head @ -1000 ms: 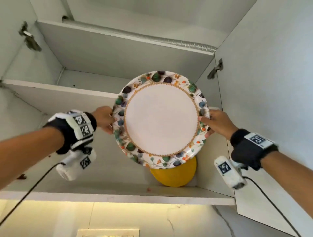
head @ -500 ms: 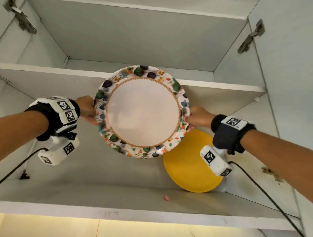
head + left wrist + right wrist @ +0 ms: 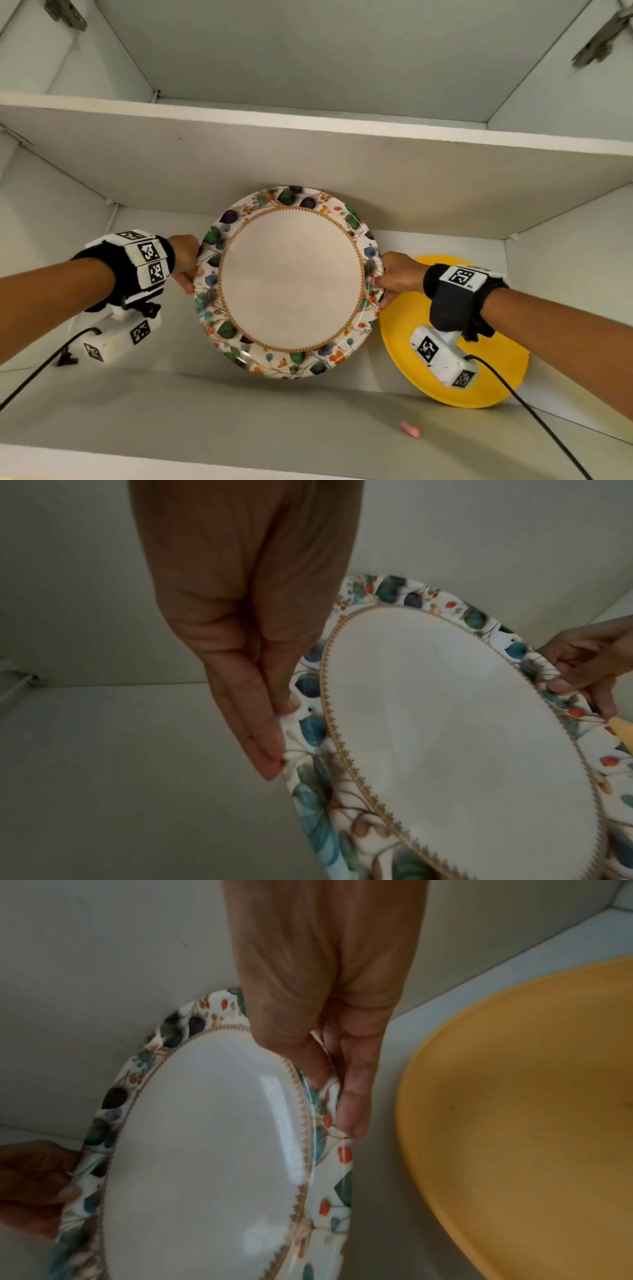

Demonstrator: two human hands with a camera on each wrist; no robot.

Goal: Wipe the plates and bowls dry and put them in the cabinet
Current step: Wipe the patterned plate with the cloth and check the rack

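Note:
A round white plate with a leaf-and-berry border (image 3: 289, 282) (image 3: 455, 750) (image 3: 205, 1164) is held tilted inside the lower cabinet compartment, its face toward me. My left hand (image 3: 186, 262) (image 3: 270, 723) pinches its left rim between thumb and fingers. My right hand (image 3: 394, 279) (image 3: 337, 1085) pinches the right rim the same way. Whether the plate's lower edge touches the cabinet shelf (image 3: 239, 421) cannot be told. A yellow plate (image 3: 493, 387) (image 3: 520, 1110) leans against the back wall at the right, partly behind my right wrist.
An upper shelf board (image 3: 308, 154) spans the cabinet just above the plate. A small pink scrap (image 3: 410, 429) lies on the lower shelf near its front. Door hinges (image 3: 597, 37) show at the top corners. Cables trail from both wrist cameras.
Both hands have carried the patterned plate down and deeper into the lower compartment, beside the yellow plate. The grip on both rims is unchanged.

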